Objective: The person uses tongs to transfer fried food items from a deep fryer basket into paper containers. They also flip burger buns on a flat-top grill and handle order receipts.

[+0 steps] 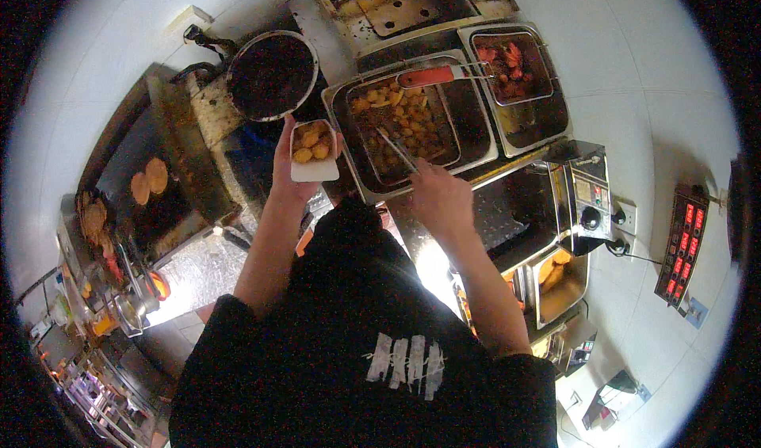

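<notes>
My left hand (286, 172) holds a small white food box (315, 171) with several golden fried pieces (312, 142) in it. It is raised beside the near left corner of a deep steel pan (489, 158). In that pan lie many browned fried pieces (410, 112), in what looks like an inner tray or basket. My right hand (440, 201) is closed around metal tongs (401, 151). The tongs' tips are down among the pieces, and whether they pinch one I cannot tell. A red basket handle (425, 78) juts over the pan from the right.
The red-handled basket (550, 96) at right holds reddish food. Left are a round pot (273, 75) with a dark interior and a griddle (128, 151) bearing two patties (148, 180). A control box (591, 195) and a red-lit display panel (682, 249) are at right.
</notes>
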Available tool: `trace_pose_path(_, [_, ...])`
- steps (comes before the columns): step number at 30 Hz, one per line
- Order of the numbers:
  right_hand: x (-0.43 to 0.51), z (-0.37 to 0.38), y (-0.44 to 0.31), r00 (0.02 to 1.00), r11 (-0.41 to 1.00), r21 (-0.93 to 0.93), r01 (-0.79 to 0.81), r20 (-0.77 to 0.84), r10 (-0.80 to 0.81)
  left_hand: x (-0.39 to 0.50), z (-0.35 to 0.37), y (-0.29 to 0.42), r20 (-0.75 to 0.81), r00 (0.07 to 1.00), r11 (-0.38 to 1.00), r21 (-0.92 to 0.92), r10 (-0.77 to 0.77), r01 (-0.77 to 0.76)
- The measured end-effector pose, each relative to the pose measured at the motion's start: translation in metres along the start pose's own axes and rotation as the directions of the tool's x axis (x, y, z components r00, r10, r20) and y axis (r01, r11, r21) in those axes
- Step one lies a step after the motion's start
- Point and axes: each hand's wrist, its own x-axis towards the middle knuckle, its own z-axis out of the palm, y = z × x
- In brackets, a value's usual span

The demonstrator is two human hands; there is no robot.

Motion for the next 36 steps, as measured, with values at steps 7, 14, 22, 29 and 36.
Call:
trace_pose_path(7, [-0.06, -0.098, 0.029, 0.929, 0.853, 0.509, 0.113, -0.358, 0.09, 0.016, 0.002, -0.002, -0.061, 0.998, 0.969, 0.246, 0.009, 0.006])
trace_pose_path(14, [-0.073, -0.115, 0.015, 0.956, 0.863, 0.491, 0.117, -0.292, 0.037, 0.027, 0.016, -0.022, -0.072, 0.993, 0.993, 0.058, -0.097, 0.102])
trace_pose_path(22, [-0.061, -0.088, 0.056, 0.957, 0.845, 0.534, -0.023, -0.233, 0.174, 0.014, 0.004, -0.004, -0.11, 0.994, 1.0, -0.025, -0.016, 0.014])
trace_pose_path(29, [0.003, -0.026, 0.041, 0.989, 0.994, 0.103, 0.039, -0.146, -0.023, -0.004, 0.006, 0.007, -0.061, 0.993, 0.98, -0.176, -0.106, 0.093])
trace_pose_path(36, [0.016, -0.026, 0.038, 0.989, 0.997, 0.03, 0.066, -0.132, -0.062, -0.008, 0.009, 0.001, -0.254, 0.958, 0.99, -0.009, 0.135, -0.142])
